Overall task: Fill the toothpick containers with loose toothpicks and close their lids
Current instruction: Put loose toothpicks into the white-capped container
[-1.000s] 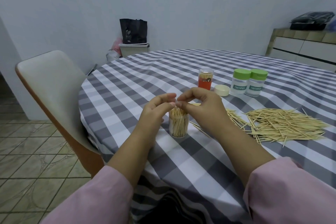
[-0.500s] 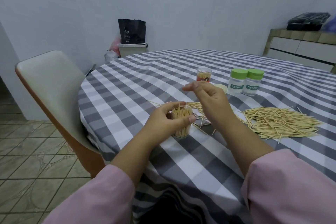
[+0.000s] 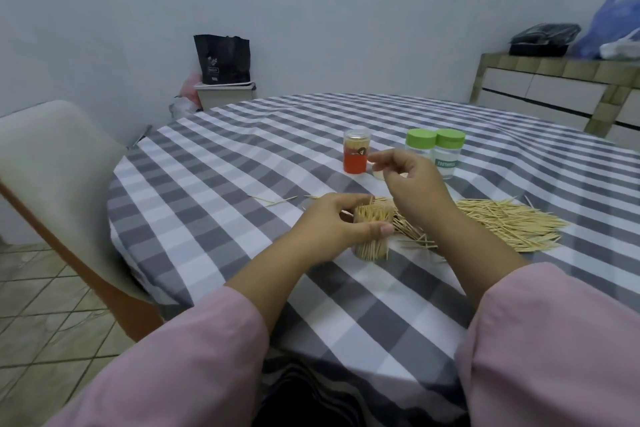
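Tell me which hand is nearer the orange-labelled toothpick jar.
The right hand: its fingertips hover just right of the orange-labelled toothpick jar, not touching. The left hand is lower, toward the person, holding the clear toothpick container.

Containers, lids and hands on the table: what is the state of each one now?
Clear container: upright, full of toothpicks, no lid, held by left hand.
Right hand: raised, fingers curled; whether it holds anything is unclear.
Orange container: upright, closed.
Two green-lid containers: upright, closed.
Loose lid: on cloth, mostly hidden.
Toothpick pile: loose.
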